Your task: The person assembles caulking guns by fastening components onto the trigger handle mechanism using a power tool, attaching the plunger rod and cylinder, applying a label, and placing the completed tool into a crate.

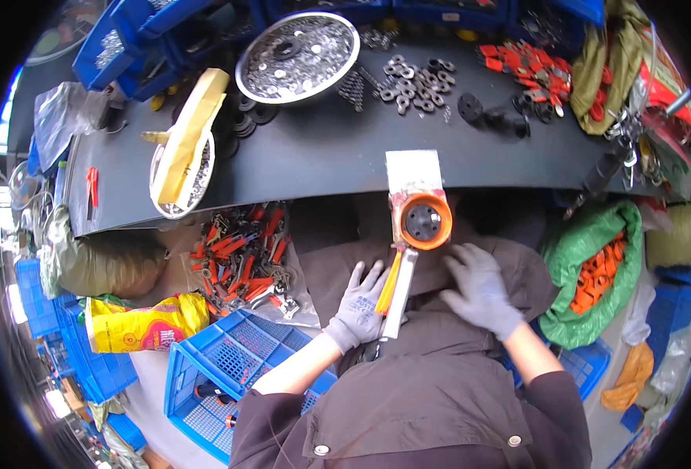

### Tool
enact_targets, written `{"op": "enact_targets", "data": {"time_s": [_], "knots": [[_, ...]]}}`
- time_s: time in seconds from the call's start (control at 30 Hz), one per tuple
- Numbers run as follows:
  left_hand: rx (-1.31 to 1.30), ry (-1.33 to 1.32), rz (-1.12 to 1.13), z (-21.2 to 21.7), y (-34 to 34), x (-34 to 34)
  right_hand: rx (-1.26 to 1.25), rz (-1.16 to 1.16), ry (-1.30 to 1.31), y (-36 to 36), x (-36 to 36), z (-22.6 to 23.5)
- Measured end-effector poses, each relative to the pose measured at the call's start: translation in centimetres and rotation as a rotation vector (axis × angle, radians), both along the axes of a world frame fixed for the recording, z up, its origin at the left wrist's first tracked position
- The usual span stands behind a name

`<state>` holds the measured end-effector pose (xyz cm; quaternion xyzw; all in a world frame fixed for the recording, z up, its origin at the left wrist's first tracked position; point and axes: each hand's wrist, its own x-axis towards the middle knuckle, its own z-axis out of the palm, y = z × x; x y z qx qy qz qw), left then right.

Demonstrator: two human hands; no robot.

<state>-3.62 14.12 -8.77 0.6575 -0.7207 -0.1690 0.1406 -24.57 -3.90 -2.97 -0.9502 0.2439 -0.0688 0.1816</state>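
An orange ring with a black holed disc [423, 222] inside it sits at the front edge of the bench, in front of a white square plate [414, 166]. From below it a pale flat bar [398, 301] and a yellow strip [389, 283] slope down over my lap. My left hand [355, 311], in a grey glove, lies beside the yellow strip with its fingers stretched out; the bar and strip partly hide its thumb side. Right of the ring, my gloved right hand [480, 291] hovers over or rests on my dark clothing, fingers apart, holding nothing.
On the bench [306, 160] stand a bowl of small metal parts [298, 62], a white dish [163, 205] under a yellow-brown strip, and red parts [529, 69]. Red-handled parts [244, 258] lie to the left, near a blue crate [205, 391]. A green sack [580, 332] holds orange pieces.
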Motion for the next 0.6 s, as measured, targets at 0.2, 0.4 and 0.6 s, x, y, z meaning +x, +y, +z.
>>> {"op": "enact_targets", "data": {"time_s": [0.2,0.4,0.6], "knots": [[0.274,0.104,-0.108,0.1,0.6,0.6,0.828,0.164,0.432,2.9,1.7,-9.9],[0.207,0.176,-0.017,1.8,1.0,0.9,0.578,0.149,0.06,0.9,1.5,-6.8],[0.369,0.454,0.088,9.8,-1.9,8.8,1.058,-0.375,0.099,-5.1,-5.9,-2.7]]}}
